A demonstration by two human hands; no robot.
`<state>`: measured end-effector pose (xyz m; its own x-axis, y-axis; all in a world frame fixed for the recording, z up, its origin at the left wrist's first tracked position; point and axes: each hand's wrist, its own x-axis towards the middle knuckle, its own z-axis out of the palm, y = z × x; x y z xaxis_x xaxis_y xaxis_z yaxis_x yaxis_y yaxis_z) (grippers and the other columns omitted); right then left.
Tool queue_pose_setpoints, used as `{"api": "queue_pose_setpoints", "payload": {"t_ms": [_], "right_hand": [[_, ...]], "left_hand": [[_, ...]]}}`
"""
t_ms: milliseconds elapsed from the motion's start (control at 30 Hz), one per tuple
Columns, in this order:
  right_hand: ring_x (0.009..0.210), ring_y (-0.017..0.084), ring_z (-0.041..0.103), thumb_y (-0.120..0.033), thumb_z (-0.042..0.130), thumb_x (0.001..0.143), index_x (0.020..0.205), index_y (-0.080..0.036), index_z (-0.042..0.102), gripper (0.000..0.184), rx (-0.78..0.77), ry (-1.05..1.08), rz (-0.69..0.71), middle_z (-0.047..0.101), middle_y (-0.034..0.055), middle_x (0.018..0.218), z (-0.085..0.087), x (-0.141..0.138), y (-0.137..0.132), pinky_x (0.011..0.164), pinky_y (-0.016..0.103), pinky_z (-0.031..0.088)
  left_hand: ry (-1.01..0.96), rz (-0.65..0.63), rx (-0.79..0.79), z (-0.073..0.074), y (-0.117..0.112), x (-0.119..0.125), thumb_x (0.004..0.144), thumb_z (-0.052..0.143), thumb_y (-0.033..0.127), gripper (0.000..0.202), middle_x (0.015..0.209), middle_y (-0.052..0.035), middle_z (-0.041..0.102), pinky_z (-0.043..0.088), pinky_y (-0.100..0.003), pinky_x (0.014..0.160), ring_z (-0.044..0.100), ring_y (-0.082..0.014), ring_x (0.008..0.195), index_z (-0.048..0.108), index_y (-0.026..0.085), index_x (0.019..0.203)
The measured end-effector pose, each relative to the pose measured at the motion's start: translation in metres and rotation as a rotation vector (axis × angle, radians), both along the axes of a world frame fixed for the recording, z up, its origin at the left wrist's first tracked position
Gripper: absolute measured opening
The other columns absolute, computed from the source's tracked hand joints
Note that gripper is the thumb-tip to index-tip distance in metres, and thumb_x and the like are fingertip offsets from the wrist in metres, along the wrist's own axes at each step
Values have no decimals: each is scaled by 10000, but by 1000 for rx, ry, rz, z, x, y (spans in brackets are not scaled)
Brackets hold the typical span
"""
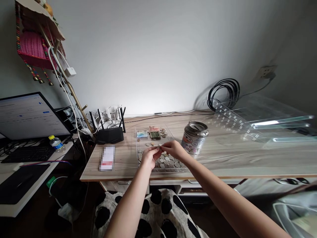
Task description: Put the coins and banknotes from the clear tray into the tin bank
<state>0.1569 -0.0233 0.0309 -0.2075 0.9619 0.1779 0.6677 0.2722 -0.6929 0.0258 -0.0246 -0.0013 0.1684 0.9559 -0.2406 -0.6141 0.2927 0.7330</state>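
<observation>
From my seat at the remote feed, both hands meet over a clear tray (137, 149) near the front edge of the desk (223, 162). The left hand (148, 158) and right hand (174, 148) have their fingertips pinched together on one small coin (159, 147) between them. I cannot tell which hand bears its weight.

Under the hands lies a heap of loose coins (168, 162), too many to count. At the tray's far end sit two folded banknotes (154, 132) and one small card (142, 134).

Just right of the tray stands one tin money box (195, 137), upright, near the right wrist but apart from it. To the left lies one flat packet (107, 158), and beyond it one black router (110, 135) with its antennas up. Far right, one clear plastic rack (262, 120) rests on the desk, with one coil of black cable (223, 94) against the wall (158, 49).

The desk is pale wood grain. A lower side table on the left carries one lit screen (27, 115) and one water bottle (56, 143). Spotted fabric (158, 211) lies below the forearms.
</observation>
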Motion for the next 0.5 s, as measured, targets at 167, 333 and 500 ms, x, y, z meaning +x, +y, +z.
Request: {"api": "queue_pose_setpoints", "payload": {"t_ms": [167, 333, 500], "right_hand": [[541, 140, 534, -418, 471, 716, 732, -160, 682, 334, 154, 15, -152, 631, 47, 606, 17, 9, -14, 467, 217, 365], [658, 232, 534, -397, 474, 707, 802, -198, 663, 291, 271, -218, -680, 619, 121, 756, 65, 64, -6, 522, 337, 367], [748, 303, 510, -270, 555, 594, 610, -186, 624, 111, 103, -324, -732, 555, 145, 706, 83, 113, 18, 577, 415, 345]], "left_hand": [[14, 25, -2, -1, 1, 0, 612, 629, 48, 59, 583, -42, 622, 465, -168, 488, 568, -79, 483, 620, 89, 653], [37, 22, 21, -1, 0, -1, 614, 630, 81, 71, 612, -63, 631, 467, -169, 472, 580, -92, 513, 629, 78, 685], [33, 31, -8, 0, 0, 0, 618, 625, 95, 72, 586, -48, 617, 468, -181, 470, 577, -96, 508, 621, 83, 690]]}}
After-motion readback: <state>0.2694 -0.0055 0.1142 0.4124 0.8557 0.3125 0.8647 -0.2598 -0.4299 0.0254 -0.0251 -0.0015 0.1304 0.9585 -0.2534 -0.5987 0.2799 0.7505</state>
